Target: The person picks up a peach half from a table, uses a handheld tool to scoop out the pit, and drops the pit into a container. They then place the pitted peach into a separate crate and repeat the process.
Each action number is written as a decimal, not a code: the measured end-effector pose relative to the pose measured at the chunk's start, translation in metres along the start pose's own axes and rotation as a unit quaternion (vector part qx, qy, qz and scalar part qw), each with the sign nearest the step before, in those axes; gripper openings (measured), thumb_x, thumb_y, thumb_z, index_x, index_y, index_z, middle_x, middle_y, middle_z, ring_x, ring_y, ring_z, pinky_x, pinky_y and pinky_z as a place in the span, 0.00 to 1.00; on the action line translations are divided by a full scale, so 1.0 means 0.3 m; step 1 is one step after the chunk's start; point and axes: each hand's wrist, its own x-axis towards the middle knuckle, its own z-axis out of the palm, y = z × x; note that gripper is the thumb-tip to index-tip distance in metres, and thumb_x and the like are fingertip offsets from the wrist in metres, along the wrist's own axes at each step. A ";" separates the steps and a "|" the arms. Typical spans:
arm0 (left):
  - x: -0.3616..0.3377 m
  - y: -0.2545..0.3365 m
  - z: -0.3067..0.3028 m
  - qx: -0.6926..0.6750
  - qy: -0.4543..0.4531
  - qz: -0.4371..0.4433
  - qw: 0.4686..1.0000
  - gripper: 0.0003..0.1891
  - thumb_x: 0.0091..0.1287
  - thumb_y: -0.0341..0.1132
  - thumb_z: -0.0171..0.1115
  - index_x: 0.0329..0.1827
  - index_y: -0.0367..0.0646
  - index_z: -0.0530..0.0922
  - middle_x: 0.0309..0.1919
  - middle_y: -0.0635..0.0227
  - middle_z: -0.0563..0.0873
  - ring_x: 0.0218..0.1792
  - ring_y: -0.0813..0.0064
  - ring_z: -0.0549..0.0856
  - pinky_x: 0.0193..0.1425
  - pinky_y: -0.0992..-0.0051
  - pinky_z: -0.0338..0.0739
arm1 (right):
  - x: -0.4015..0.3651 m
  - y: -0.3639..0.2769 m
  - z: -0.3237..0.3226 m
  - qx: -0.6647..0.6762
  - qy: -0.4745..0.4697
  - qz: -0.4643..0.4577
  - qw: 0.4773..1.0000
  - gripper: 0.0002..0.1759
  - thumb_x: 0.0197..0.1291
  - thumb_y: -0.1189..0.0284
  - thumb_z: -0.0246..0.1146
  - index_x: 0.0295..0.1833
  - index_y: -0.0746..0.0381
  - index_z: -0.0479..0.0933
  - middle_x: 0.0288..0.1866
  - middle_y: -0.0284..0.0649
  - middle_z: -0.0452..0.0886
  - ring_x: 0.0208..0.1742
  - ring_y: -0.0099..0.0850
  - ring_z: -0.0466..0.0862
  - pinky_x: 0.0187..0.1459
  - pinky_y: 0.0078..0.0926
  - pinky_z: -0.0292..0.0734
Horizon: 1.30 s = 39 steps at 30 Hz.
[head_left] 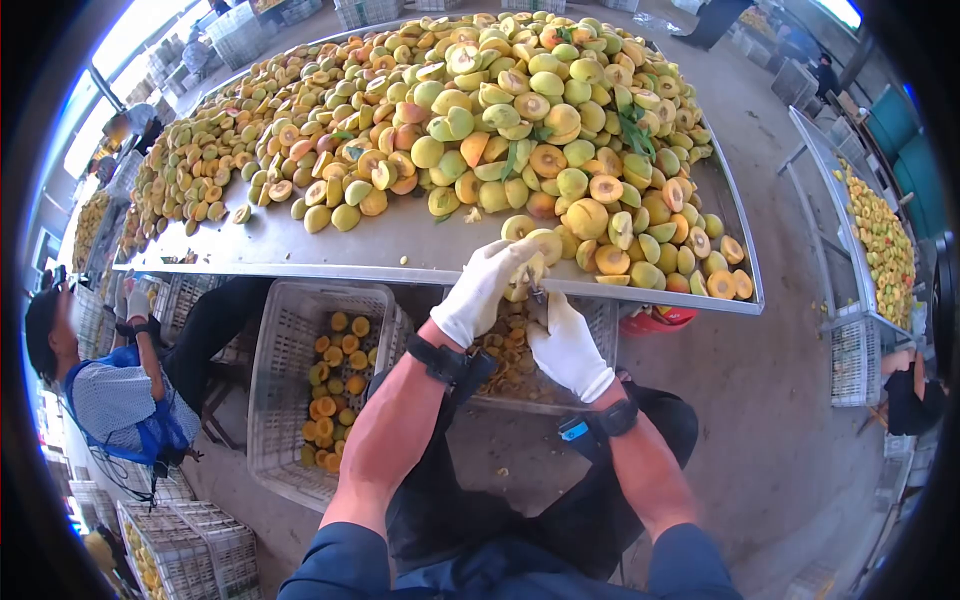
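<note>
My left hand (pixel 480 292), in a white glove, reaches to the table's front edge with its fingers closed around a cut yellow peach (pixel 517 292), mostly hidden by the glove. Just right of it and lower, my right hand (pixel 568 345), also gloved, is closed on a small metal tool (pixel 540 296); its tip meets the fruit, and its exact kind is hard to make out. Beyond both hands, a large heap of halved peaches (pixel 560 125), many with stones still in them, covers much of the metal table (pixel 400 240).
A plastic crate (pixel 262 400) on my left holds pitted peach halves. Below my hands, another crate (pixel 605 325) contains peach scraps (pixel 510 362). A person (pixel 130 390) sits at left. A second table (pixel 800 125) with fruit stands at right, beside a seated person (pixel 912 392).
</note>
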 end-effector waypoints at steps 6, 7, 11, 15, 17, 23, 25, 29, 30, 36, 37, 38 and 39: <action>0.015 -0.017 0.022 0.065 0.159 0.052 0.984 0.13 0.70 0.38 0.62 0.44 0.34 0.81 0.32 0.64 0.85 0.32 0.78 0.83 0.37 0.77 0.78 | -0.004 -0.038 0.017 -0.047 0.015 -0.010 0.999 0.17 0.58 0.79 0.60 0.52 0.70 0.68 0.39 0.64 0.80 0.45 0.63 0.80 0.44 0.49 0.77; 0.011 -0.003 0.018 0.027 0.149 -0.011 0.988 0.13 0.69 0.37 0.62 0.44 0.34 0.82 0.32 0.65 0.86 0.30 0.78 0.83 0.35 0.76 0.78 | 0.000 -0.042 0.019 -0.098 -0.004 0.008 0.995 0.17 0.58 0.78 0.61 0.53 0.71 0.68 0.40 0.65 0.80 0.46 0.63 0.80 0.45 0.48 0.77; 0.005 0.001 -0.003 0.030 0.145 -0.011 0.989 0.12 0.69 0.36 0.61 0.42 0.33 0.83 0.31 0.64 0.86 0.27 0.77 0.83 0.35 0.76 0.78 | -0.002 -0.050 0.037 -0.056 -0.007 0.013 0.998 0.16 0.58 0.79 0.60 0.51 0.70 0.69 0.38 0.64 0.80 0.45 0.63 0.80 0.44 0.48 0.77; -0.003 -0.003 0.007 0.110 0.125 0.081 0.983 0.13 0.69 0.36 0.60 0.36 0.32 0.85 0.28 0.63 0.87 0.27 0.74 0.84 0.34 0.77 0.77 | -0.003 -0.046 0.011 0.017 0.013 -0.060 0.998 0.15 0.57 0.79 0.61 0.49 0.70 0.68 0.35 0.62 0.80 0.42 0.63 0.80 0.41 0.49 0.76; 0.001 -0.017 0.012 0.120 0.116 0.117 0.979 0.13 0.69 0.35 0.60 0.35 0.31 0.85 0.27 0.63 0.87 0.26 0.74 0.84 0.34 0.77 0.77 | -0.001 -0.046 0.002 0.005 0.000 -0.039 0.999 0.15 0.57 0.78 0.61 0.49 0.70 0.68 0.35 0.62 0.80 0.43 0.63 0.80 0.42 0.49 0.77; 0.003 -0.052 0.030 0.091 0.142 0.118 0.979 0.14 0.69 0.34 0.58 0.36 0.29 0.84 0.26 0.60 0.86 0.26 0.73 0.85 0.31 0.76 0.77 | -0.018 -0.025 0.008 0.035 -0.024 0.001 0.999 0.15 0.57 0.77 0.62 0.47 0.69 0.68 0.39 0.66 0.79 0.46 0.64 0.79 0.44 0.48 0.76; -0.005 -0.038 0.052 0.109 0.105 0.181 0.972 0.16 0.69 0.36 0.57 0.37 0.28 0.84 0.26 0.58 0.86 0.27 0.70 0.86 0.32 0.75 0.79 | -0.019 -0.005 0.004 0.056 0.008 -0.088 0.995 0.12 0.58 0.77 0.61 0.46 0.67 0.68 0.34 0.54 0.80 0.34 0.52 0.83 0.38 0.41 0.76; -0.012 0.033 0.039 0.128 -0.016 0.020 0.991 0.17 0.69 0.37 0.56 0.38 0.28 0.84 0.27 0.55 0.87 0.28 0.68 0.87 0.33 0.75 0.83 | -0.027 -0.057 -0.087 0.243 -0.169 0.097 0.950 0.12 0.59 0.78 0.59 0.48 0.65 0.68 0.30 0.37 0.75 0.25 0.30 0.76 0.27 0.31 0.72; -0.008 0.040 0.039 0.130 -0.017 0.021 0.991 0.17 0.69 0.37 0.56 0.38 0.28 0.84 0.27 0.55 0.87 0.28 0.68 0.87 0.33 0.75 0.83 | -0.030 -0.082 -0.108 0.287 -0.200 0.137 0.927 0.12 0.61 0.79 0.58 0.49 0.64 0.68 0.29 0.32 0.71 0.23 0.23 0.71 0.23 0.25 0.67; 0.000 0.042 0.048 0.147 -0.040 -0.016 0.988 0.18 0.70 0.40 0.56 0.40 0.30 0.84 0.28 0.57 0.87 0.30 0.67 0.88 0.32 0.75 0.83 | -0.029 -0.093 -0.158 0.364 -0.244 0.171 0.882 0.05 0.62 0.75 0.59 0.41 0.62 0.70 0.24 0.30 0.69 0.17 0.18 0.67 0.15 0.20 0.63; -0.011 0.045 0.064 0.127 -0.022 0.002 0.992 0.18 0.70 0.42 0.56 0.41 0.31 0.83 0.29 0.57 0.87 0.31 0.68 0.88 0.32 0.76 0.83 | -0.029 -0.094 -0.165 0.367 -0.241 0.167 0.883 0.05 0.63 0.75 0.58 0.41 0.62 0.70 0.24 0.30 0.69 0.17 0.18 0.67 0.15 0.19 0.63; -0.024 0.045 0.079 0.107 -0.005 0.021 0.994 0.19 0.71 0.43 0.56 0.43 0.32 0.83 0.31 0.57 0.87 0.32 0.69 0.88 0.31 0.76 0.83 | -0.030 -0.098 -0.170 0.363 -0.239 0.165 0.885 0.05 0.63 0.75 0.58 0.41 0.62 0.70 0.24 0.30 0.69 0.17 0.18 0.67 0.15 0.19 0.63; -0.025 0.024 0.074 0.081 -0.009 0.071 0.994 0.20 0.71 0.45 0.56 0.45 0.33 0.82 0.32 0.57 0.87 0.34 0.70 0.88 0.32 0.76 0.82 | -0.032 -0.104 -0.171 0.396 -0.235 0.171 0.871 0.05 0.63 0.75 0.58 0.41 0.62 0.69 0.24 0.30 0.69 0.17 0.18 0.67 0.15 0.19 0.63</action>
